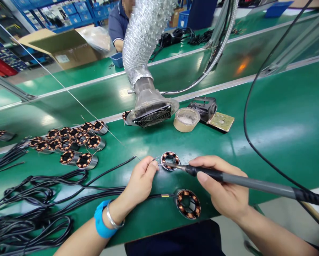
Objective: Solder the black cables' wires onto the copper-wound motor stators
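Note:
My right hand (223, 185) grips a soldering iron (255, 184) by its dark handle, tip pointing left. That tip reaches the near side of a motor stator (170, 160) with copper windings; whether it touches is too small to tell. Just left of the stator, my left hand (142, 177) pinches thin wire between thumb and forefinger, and fine wire ends show between the fingers and the stator. Close to the table's front edge lies another stator (188, 204), with a black cable (154, 196) running to it from under my left wrist.
Several stators (69, 140) stand grouped at the left, behind coiled black cables (28, 206). A fume extraction hose (140, 42) hangs above the bench. Behind my hands are a tape roll (186, 120) and a black metal stand (206, 106). Across the bench sits a person (117, 23).

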Demonstrator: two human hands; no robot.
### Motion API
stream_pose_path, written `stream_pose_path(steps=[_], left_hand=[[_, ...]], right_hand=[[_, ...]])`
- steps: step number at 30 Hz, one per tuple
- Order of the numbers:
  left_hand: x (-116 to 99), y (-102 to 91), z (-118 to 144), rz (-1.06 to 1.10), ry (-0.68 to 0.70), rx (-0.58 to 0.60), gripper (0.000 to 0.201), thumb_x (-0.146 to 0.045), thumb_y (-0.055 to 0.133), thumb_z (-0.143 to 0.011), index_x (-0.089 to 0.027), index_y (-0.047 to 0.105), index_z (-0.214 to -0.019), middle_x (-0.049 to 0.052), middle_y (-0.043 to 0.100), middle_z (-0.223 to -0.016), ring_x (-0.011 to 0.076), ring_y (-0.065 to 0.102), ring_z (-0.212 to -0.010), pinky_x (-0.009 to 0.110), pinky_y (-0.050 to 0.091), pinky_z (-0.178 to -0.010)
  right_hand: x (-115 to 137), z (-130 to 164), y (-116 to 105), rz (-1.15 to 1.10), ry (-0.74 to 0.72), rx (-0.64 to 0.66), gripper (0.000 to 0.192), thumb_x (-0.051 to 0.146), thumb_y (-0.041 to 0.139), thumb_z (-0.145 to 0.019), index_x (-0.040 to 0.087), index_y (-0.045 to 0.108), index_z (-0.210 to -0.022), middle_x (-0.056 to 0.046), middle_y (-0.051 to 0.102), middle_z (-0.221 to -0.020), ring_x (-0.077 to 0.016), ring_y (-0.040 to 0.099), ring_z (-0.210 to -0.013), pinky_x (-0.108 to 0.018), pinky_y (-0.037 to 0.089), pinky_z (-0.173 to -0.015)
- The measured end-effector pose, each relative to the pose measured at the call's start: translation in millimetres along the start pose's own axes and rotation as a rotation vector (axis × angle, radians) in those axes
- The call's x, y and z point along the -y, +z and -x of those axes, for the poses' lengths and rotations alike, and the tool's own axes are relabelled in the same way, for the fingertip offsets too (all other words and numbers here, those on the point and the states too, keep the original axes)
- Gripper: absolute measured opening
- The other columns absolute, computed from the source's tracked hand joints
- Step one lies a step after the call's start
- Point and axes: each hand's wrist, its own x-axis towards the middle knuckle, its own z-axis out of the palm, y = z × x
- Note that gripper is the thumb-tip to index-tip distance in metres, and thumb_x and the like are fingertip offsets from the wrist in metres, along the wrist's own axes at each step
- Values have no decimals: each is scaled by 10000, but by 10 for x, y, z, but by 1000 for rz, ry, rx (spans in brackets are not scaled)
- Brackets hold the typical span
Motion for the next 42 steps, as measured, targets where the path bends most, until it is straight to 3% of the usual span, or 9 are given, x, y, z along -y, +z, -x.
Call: stream_pose_path(steps=[17, 25, 32, 42], left_hand=[[3, 1, 1, -69, 28, 3, 291, -417, 424, -948, -206, 447, -748, -107, 237, -502, 78, 195, -437, 215, 180, -445], [9, 1, 4, -102, 42, -7, 302, -413, 418, -952, -204, 415, -734, -104, 248, -513, 74, 204, -447, 211, 183, -448], [29, 0, 0, -103, 56, -1, 294, -407, 419, -954, -203, 423, -743, -106, 252, -512, 74, 204, -449, 210, 187, -449], [13, -6, 2, -119, 67, -13, 300, -400, 425, -951, -195, 437, -732, -88, 313, -551, 76, 263, -482, 201, 239, -472]], right_hand=[[31, 9, 9, -48, -36, 15, 162, 173, 577, -849, 225, 660, -979, -13, 694, -839, -146, 652, -699, -246, 533, -620], [207, -8, 29, -10, -202, 84, 218, 115, 529, -804, 179, 643, -978, -1, 587, -634, -115, 519, -498, -251, 421, -451], [165, 43, 83, -42, -340, 80, 327, 50, 531, -758, 147, 634, -1053, -50, 638, -681, -141, 532, -503, -290, 401, -450], [177, 48, -25, -24, -274, 44, 315, 76, 546, -769, 159, 643, -1057, -49, 629, -710, -165, 587, -579, -312, 480, -501]])
